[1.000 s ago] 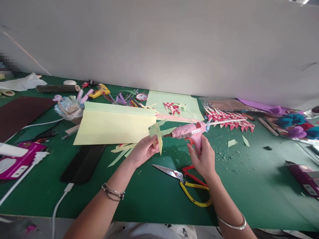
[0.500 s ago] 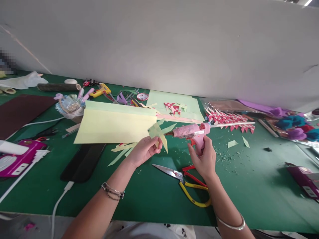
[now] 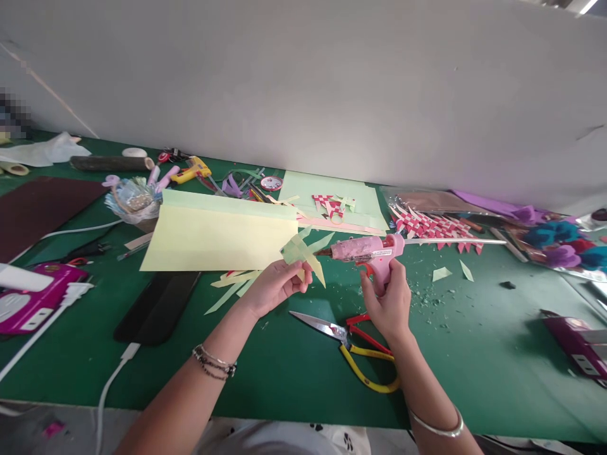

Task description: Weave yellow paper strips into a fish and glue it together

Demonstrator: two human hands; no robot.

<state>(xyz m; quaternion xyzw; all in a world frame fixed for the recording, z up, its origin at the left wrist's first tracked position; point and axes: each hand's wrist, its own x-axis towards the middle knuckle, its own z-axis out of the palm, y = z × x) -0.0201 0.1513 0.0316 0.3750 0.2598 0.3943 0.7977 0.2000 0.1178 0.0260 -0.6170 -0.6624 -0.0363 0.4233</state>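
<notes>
Since a moment ago the left hand [image 3: 275, 287] has turned the woven pale-green paper-strip piece [image 3: 303, 253], so its long loose strip now slants down to the right instead of hanging straight, and the pink hot glue gun [image 3: 367, 251] has slid a little rightward with its clear glue stick reaching further toward the right of the frame. The left hand pinches the paper piece between thumb and fingertips just above centre frame; the right hand [image 3: 389, 303] is wrapped around the gun's grip, finger at the red trigger, the nozzle almost touching the piece's right edge. Directly below the two hands lie open scissors with red and yellow handles [image 3: 351, 347] on the green table [image 3: 474, 360]. Behind the left hand a large pale-yellow paper sheet [image 3: 213, 240] covers part of the tabletop, with loose green paper strips [image 3: 232, 287] beneath its lower edge. To the upper right sits a row of red-and-white woven paper pieces [image 3: 436, 227]; a yellow glue gun [image 3: 190, 172] rests at the upper left.
</notes>
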